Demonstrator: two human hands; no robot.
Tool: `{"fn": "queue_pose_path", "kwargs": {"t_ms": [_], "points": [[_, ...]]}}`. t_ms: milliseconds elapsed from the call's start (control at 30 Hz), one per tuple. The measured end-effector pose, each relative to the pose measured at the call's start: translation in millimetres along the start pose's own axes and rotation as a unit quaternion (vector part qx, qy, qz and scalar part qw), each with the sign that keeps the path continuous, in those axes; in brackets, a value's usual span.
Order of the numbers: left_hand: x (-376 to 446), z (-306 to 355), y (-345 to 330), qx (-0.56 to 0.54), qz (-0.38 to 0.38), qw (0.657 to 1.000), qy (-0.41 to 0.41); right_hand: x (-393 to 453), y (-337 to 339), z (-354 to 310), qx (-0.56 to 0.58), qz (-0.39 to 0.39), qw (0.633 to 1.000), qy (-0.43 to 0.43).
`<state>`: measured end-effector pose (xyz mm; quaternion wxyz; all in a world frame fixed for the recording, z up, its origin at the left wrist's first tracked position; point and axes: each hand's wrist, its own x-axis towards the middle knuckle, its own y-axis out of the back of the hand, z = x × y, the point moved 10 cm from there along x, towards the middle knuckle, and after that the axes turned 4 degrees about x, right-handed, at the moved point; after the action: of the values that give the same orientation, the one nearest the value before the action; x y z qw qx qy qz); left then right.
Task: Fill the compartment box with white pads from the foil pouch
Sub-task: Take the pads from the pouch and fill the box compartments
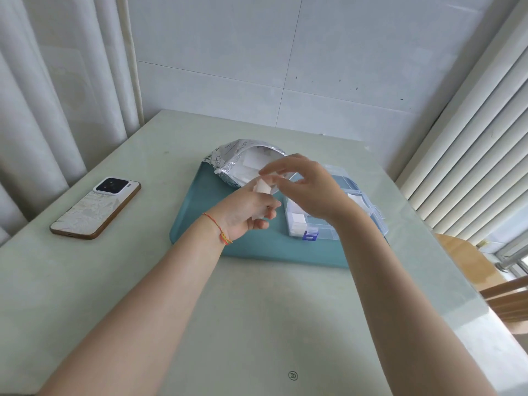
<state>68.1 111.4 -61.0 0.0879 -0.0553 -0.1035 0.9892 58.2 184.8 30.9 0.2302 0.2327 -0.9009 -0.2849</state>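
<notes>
Left hand grips small white square pads; right hand pinches their top, above the clear plastic compartment box.

Silver foil pouch, white pads, teal mat (phone back marbled white).

Looks like a room in someone's home, not a lab or shop. There's a pale green table pushed into a tiled corner, curtains, window blinds, a wooden chair, and 1 phone lying around.
</notes>
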Motion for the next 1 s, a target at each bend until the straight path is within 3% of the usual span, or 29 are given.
{"fn": "queue_pose_path", "kwargs": {"t_ms": [133,233,700,1000], "points": [[-0.8,-4.0,-5.5,0.098,-0.007,0.995,0.003,7.3,-15.8,-13.5,-0.109,-0.046,0.991,0.056],[-1.3,-4.0,-6.0,0.099,-0.018,0.995,-0.002,12.1,-23.8,-18.8,-0.169,-0.06,0.981,0.069],[1.3,-2.7,-1.3,0.036,0.008,0.999,-0.009,20.4,1.9,-11.9,-0.107,-0.01,0.994,-0.006],[-1.3,1.1,-5.1,0.039,-0.001,0.999,-0.022,21.5,-4.5,-19.8,-0.166,-0.025,0.986,0.01]]}}
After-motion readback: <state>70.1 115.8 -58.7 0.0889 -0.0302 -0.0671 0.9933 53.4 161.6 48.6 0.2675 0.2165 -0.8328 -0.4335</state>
